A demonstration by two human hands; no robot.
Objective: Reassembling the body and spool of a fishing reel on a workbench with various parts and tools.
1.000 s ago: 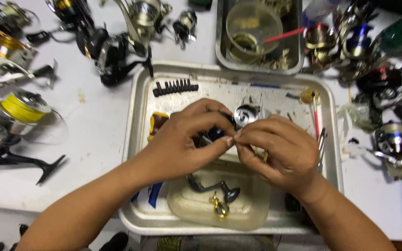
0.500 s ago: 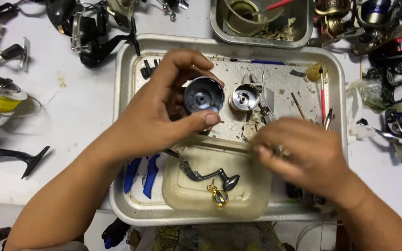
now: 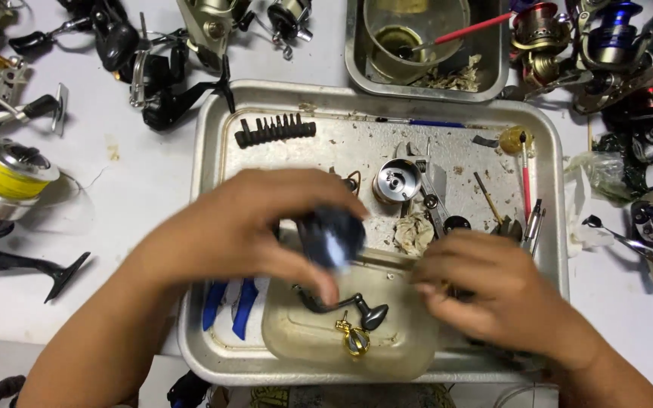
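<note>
My left hand point(image 3: 255, 223) holds a dark round reel spool point(image 3: 332, 236), blurred by motion, just above the metal tray point(image 3: 205, 151) near its middle. My right hand point(image 3: 489, 291) hovers low at the tray's right front with fingers curled; whether it holds anything small is hidden. A silver round reel part point(image 3: 397, 180) lies on the tray floor beyond both hands. In front of the hands sits a clear plastic tub point(image 3: 296, 340) holding a dark crank handle point(image 3: 341, 304) and a gold piece point(image 3: 354, 340).
A strip of black screwdriver bits point(image 3: 275, 130) lies at the tray's back left; blue-handled pliers point(image 3: 234, 302) at its front left. A second metal pan point(image 3: 425, 45) with a cup stands behind. Several fishing reels surround the tray, including one with yellow line point(image 3: 1, 174).
My left hand has carried the dark spool down and toward me, from beside the silver part to above the tub. My right hand stays low at the right front.
</note>
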